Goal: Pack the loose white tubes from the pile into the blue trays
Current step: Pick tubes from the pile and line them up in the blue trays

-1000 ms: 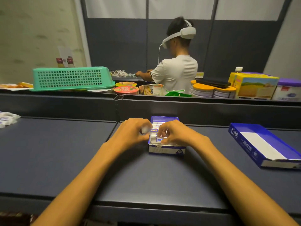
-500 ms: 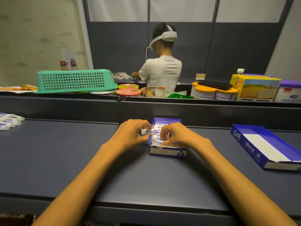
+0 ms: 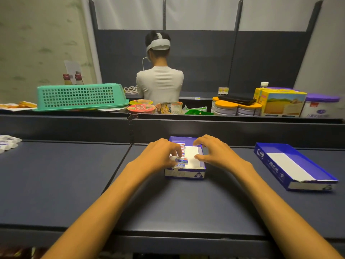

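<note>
Head cam: left hand pinches a white tube over the near blue tray, probably lining it up with the row inside. Right hand has fingers spread and curved over the tray's right wall, likely steadying it. Loose pile sits far left; second tray waits on the right.

I count two blue trays: the near tray under my two hands and the far tray on my right. One green basket sits behind. Three orange-lidded tins. The tubes in the near tray are too overlapped to count.
</note>
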`<state>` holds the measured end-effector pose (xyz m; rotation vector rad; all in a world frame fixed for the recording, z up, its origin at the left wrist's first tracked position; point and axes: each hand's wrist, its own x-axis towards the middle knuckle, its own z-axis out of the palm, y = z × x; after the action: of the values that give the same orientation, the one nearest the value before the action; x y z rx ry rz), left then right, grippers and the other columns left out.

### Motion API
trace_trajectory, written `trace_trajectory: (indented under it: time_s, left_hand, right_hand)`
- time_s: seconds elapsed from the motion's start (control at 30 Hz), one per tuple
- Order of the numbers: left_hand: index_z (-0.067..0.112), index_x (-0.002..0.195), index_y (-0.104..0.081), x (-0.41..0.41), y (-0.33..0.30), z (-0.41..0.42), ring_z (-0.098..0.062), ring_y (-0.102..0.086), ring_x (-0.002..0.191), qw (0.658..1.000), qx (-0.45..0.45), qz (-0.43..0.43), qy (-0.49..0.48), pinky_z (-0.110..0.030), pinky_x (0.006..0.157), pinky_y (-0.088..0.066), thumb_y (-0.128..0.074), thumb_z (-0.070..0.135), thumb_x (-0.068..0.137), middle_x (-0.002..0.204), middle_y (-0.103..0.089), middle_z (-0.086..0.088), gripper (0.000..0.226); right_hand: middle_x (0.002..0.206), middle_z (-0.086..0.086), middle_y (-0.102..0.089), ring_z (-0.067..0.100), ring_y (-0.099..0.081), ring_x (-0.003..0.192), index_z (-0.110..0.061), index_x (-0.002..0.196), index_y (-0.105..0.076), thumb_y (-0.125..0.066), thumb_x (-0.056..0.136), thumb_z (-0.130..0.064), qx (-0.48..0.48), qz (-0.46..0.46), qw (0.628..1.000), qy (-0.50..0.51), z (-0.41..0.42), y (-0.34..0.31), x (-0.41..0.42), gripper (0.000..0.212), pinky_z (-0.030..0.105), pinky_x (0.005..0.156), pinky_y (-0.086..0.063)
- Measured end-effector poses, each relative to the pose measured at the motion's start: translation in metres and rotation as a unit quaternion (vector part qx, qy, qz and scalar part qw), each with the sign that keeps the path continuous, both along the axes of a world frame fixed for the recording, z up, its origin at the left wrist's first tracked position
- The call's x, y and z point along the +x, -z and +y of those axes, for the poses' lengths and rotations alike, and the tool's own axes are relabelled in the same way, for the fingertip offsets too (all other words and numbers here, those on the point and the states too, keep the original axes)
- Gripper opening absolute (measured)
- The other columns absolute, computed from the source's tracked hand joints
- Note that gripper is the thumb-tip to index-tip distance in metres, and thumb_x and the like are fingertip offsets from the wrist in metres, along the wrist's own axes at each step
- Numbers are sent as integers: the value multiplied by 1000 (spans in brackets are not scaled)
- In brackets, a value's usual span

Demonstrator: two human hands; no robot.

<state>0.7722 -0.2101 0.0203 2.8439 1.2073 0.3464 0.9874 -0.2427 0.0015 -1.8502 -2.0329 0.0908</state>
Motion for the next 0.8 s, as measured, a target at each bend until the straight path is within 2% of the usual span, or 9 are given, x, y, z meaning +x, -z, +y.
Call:
trace_trajectory:
  time_s: [0.13,0.23,0.47,0.8]
  left_hand:
    - [26,114,-64,8,-4,3,-15,-58,111,999,-22,36,-1,-33,82,-53,-73,27,84,119,-67,2,31]
    - [23,113,-66,10,-3,5,-18,-56,113,998,-26,56,-5,-31,80,-51,-73,26,84,123,-64,-2,29]
    - [19,112,-68,11,2,11,-22,-58,112,997,-34,58,-22,-28,81,-48,-69,24,87,126,-60,-7,25]
    - [18,113,-68,9,3,14,-20,-55,115,998,-36,52,-24,-26,78,-45,-72,28,85,127,-58,-4,30]
  right_hand:
    - [137,-4,-47,12,-45,124,-27,129,-47,-69,87,-38,1,7,1000,6,-2,3,1,49,30,89,-48]
    - [136,-4,-48,11,-45,122,-27,128,-48,-69,87,-38,2,12,1000,8,-2,5,2,47,27,86,-47]
    - [138,-5,-47,13,-44,125,-28,128,-49,-68,87,-36,0,16,1000,11,-2,4,0,46,31,91,-47]
    - [138,-4,-47,14,-44,125,-28,128,-49,-68,87,-35,-6,12,1000,11,-3,3,0,45,32,92,-47]
